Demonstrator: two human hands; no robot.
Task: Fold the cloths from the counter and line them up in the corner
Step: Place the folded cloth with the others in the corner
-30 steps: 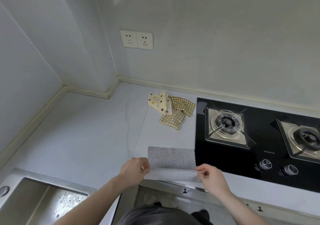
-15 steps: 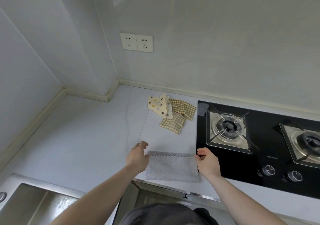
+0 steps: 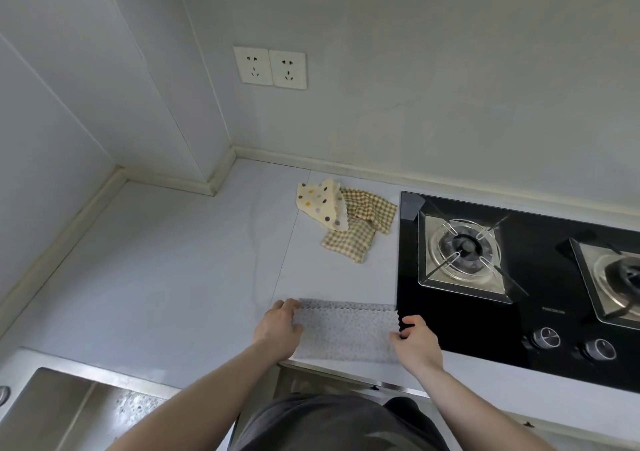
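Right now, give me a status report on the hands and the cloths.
Left hand and right hand at the grey cloth's ends, folded once. Dotted cloth and checked cloth still heaped, unfolded. Corner path unobstructed.

grey speckled cloth (image 3: 346, 331) folded flat at counter's front edge, just left of the stove. polka-dot cloth (image 3: 320, 202) overlaps checked cloth (image 3: 360, 230) (both crumpled) farther back.

We see a black glass gas hob (image 3: 457, 326) with two burners right of us. A steel sink (image 3: 69, 412) lies lower left; two white wall sockets (image 3: 270, 67) sit above.
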